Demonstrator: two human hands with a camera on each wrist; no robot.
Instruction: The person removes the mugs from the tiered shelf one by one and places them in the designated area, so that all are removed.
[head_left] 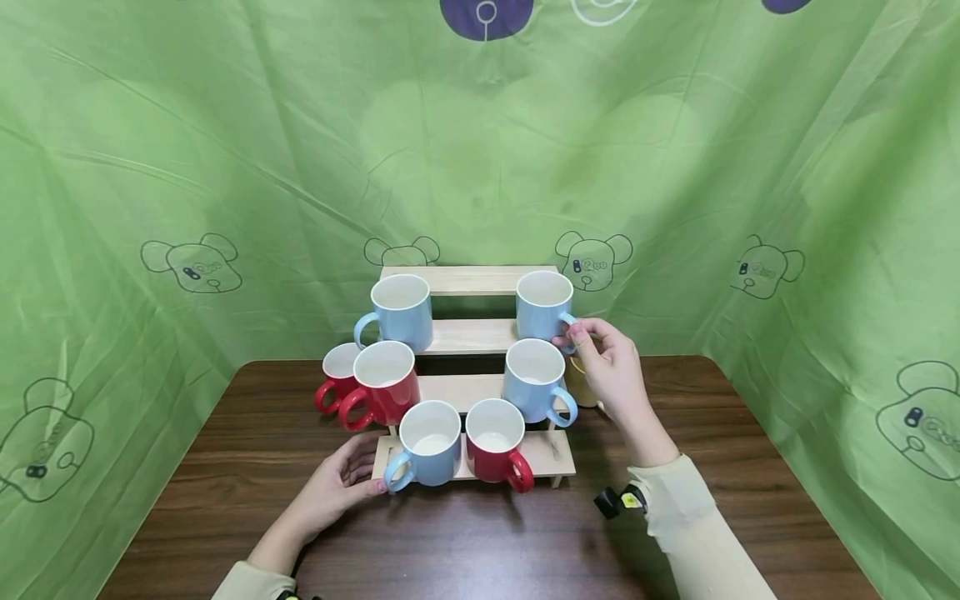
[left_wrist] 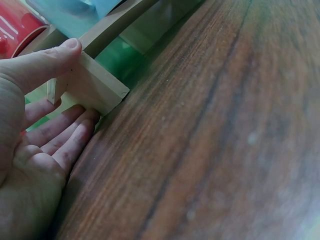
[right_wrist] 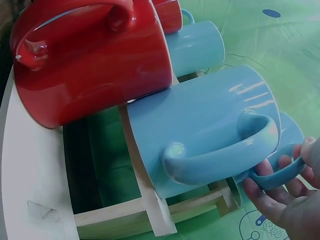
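Note:
A tiered wooden rack (head_left: 459, 388) carries several light-blue and red mugs. At its upper right my right hand (head_left: 611, 367) pinches the handle of a light-blue mug (head_left: 542, 307), which sits upright on the second tier from the top. The right wrist view shows thumb and fingers around that handle (right_wrist: 280, 176). Below it is another light-blue mug (head_left: 531, 377). My left hand (head_left: 341, 479) holds the left end of the lowest tier, thumb on its front corner and fingers by the side support (left_wrist: 92, 85). A light-blue mug (head_left: 431, 443) and a red mug (head_left: 493, 442) stand on that tier.
On the rack's left are a light-blue mug (head_left: 405, 315) and, one tier lower, a red mug (head_left: 386, 385). Beyond the rack's left side is another red mug (head_left: 341, 375); a yellowish mug (head_left: 579, 385) is partly hidden at right. Green cloth (head_left: 480, 167) surrounds the brown table (head_left: 525, 542).

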